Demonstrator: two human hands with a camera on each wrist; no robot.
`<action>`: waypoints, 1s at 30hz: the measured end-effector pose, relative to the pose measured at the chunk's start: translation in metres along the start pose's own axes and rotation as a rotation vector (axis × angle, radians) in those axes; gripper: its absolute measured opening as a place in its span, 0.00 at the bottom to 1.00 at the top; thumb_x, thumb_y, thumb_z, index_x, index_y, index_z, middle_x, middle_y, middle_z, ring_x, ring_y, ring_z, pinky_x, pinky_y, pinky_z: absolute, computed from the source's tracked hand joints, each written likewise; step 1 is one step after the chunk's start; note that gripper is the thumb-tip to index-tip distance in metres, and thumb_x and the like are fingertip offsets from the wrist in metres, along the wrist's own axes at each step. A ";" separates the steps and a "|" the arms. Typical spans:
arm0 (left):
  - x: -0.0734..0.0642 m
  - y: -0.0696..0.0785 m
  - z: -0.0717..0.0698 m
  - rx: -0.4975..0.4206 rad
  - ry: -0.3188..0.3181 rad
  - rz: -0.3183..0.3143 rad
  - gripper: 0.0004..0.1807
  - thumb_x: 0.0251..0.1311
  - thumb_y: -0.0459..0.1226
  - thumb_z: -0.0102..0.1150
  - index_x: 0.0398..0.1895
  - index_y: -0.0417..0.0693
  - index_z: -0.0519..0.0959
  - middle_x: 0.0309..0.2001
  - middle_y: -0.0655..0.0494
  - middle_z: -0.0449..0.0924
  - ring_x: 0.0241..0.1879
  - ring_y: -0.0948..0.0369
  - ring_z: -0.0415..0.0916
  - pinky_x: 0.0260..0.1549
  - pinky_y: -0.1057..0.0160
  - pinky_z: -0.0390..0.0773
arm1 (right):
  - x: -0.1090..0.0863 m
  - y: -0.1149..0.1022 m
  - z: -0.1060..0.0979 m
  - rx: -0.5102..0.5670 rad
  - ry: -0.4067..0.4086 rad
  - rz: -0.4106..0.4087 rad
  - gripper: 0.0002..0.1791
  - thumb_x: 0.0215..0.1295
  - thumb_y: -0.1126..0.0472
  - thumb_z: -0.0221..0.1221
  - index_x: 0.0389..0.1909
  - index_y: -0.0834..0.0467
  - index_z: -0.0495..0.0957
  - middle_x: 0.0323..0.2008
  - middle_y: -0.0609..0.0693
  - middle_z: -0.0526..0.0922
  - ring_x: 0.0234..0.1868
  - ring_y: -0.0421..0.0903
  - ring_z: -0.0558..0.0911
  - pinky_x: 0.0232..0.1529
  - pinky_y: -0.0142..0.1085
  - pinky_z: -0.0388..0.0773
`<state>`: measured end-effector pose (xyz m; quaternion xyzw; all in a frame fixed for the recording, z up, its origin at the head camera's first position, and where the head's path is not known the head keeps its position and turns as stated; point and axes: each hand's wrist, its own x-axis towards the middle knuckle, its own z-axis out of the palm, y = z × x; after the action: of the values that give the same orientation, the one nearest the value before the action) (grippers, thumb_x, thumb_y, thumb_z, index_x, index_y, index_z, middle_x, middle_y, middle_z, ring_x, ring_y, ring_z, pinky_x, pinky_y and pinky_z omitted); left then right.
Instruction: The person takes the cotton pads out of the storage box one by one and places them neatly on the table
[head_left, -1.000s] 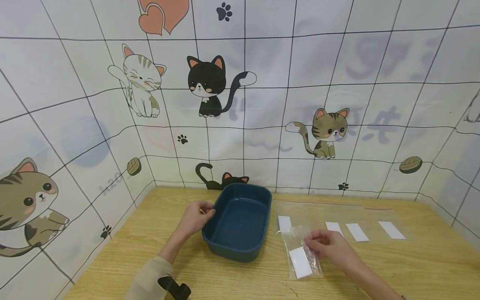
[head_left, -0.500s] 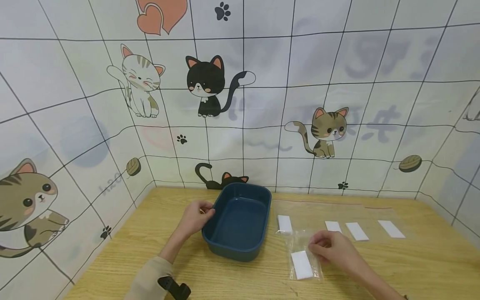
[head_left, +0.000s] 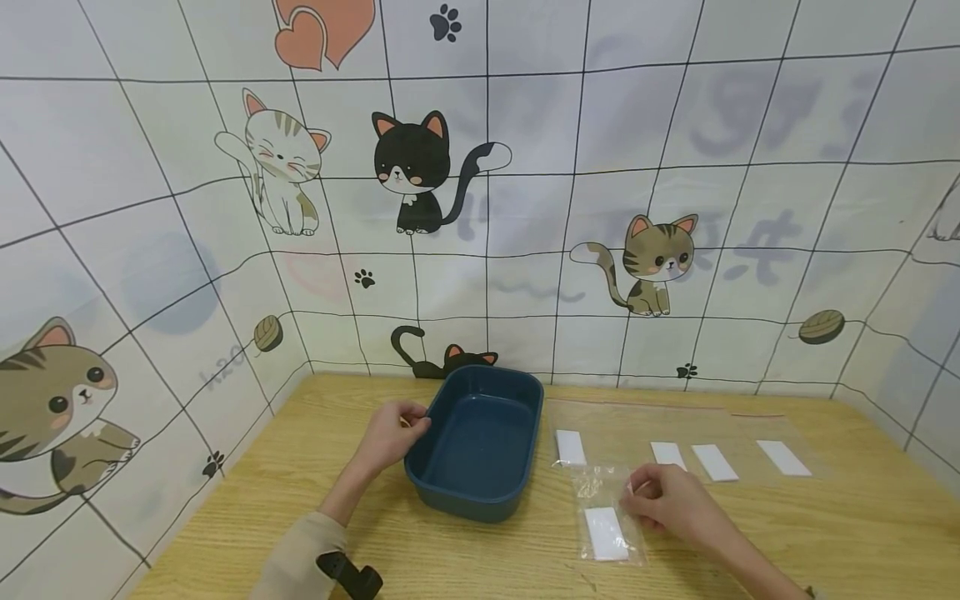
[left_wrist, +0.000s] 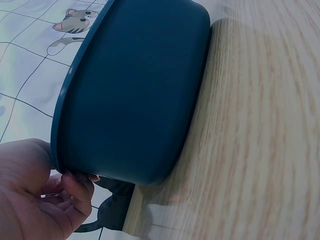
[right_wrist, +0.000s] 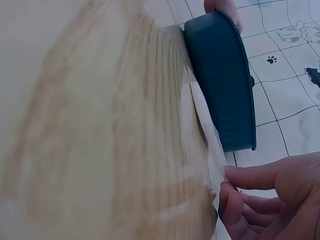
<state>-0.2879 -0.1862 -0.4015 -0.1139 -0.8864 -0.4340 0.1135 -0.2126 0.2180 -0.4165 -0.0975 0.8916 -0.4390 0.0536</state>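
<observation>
A dark blue rectangular basin (head_left: 480,446) sits on the wooden table, nothing visible inside it. My left hand (head_left: 392,435) pinches its left rim; in the left wrist view the thumb lies over the rim of the basin (left_wrist: 130,95) and the fingers curl beneath. To the right of the basin, my right hand (head_left: 663,498) pinches the right edge of a small clear plastic bag (head_left: 600,483). A white rectangular piece (head_left: 606,533) shows inside this bag. In the right wrist view, thumb and fingers of the right hand (right_wrist: 275,195) hold the bag's edge.
Behind the right hand lie several overlapping clear zip bags (head_left: 637,417), with white pieces (head_left: 714,463) in them. A cat-patterned cloth wall (head_left: 525,275) rises at the table's back edge and both sides. Bare wooden table top (head_left: 315,450) shows left of the basin.
My right hand has shifted slightly right and toward me with the small bag, which now lies flatter and a little lower in view. The left hand and basin have stayed put.
</observation>
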 end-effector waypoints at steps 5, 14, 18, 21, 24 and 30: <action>0.000 0.001 0.000 0.004 0.005 -0.004 0.06 0.62 0.30 0.63 0.39 0.35 0.85 0.29 0.55 0.80 0.32 0.59 0.76 0.36 0.58 0.78 | 0.001 0.002 -0.001 0.007 -0.029 -0.014 0.11 0.61 0.65 0.68 0.35 0.65 0.76 0.20 0.49 0.80 0.21 0.46 0.78 0.21 0.35 0.76; 0.000 0.002 0.001 0.001 0.009 0.001 0.06 0.62 0.29 0.64 0.38 0.35 0.85 0.29 0.55 0.81 0.32 0.59 0.76 0.36 0.58 0.78 | -0.001 -0.003 -0.001 -0.003 -0.003 0.037 0.18 0.57 0.65 0.71 0.39 0.68 0.73 0.19 0.50 0.78 0.19 0.47 0.78 0.21 0.38 0.77; 0.000 0.001 0.000 0.003 0.007 -0.004 0.06 0.62 0.30 0.64 0.39 0.35 0.85 0.29 0.55 0.81 0.32 0.59 0.76 0.36 0.57 0.78 | 0.000 -0.004 0.000 -0.033 0.024 0.076 0.19 0.55 0.65 0.73 0.40 0.69 0.74 0.19 0.51 0.77 0.19 0.47 0.77 0.22 0.38 0.77; 0.000 0.001 0.001 0.003 0.008 -0.004 0.06 0.62 0.30 0.64 0.39 0.35 0.85 0.29 0.55 0.81 0.32 0.59 0.76 0.36 0.57 0.78 | 0.001 -0.005 0.000 -0.052 0.035 0.094 0.20 0.54 0.65 0.73 0.40 0.68 0.74 0.19 0.51 0.77 0.18 0.46 0.77 0.21 0.38 0.77; 0.000 0.001 0.001 0.001 0.009 -0.003 0.07 0.62 0.30 0.64 0.40 0.35 0.85 0.29 0.55 0.81 0.32 0.59 0.76 0.36 0.58 0.78 | 0.002 -0.004 0.000 -0.044 0.027 0.099 0.21 0.54 0.65 0.73 0.41 0.69 0.73 0.19 0.52 0.76 0.18 0.46 0.77 0.22 0.38 0.77; -0.002 0.002 0.000 -0.005 0.004 -0.013 0.07 0.62 0.30 0.64 0.40 0.35 0.85 0.30 0.55 0.81 0.32 0.59 0.76 0.36 0.57 0.78 | 0.003 -0.003 -0.010 -0.064 -0.014 0.041 0.20 0.60 0.60 0.70 0.43 0.70 0.74 0.20 0.51 0.77 0.19 0.47 0.78 0.21 0.38 0.78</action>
<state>-0.2859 -0.1855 -0.4006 -0.1073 -0.8860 -0.4370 0.1121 -0.2170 0.2232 -0.4083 -0.0839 0.9066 -0.4082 0.0659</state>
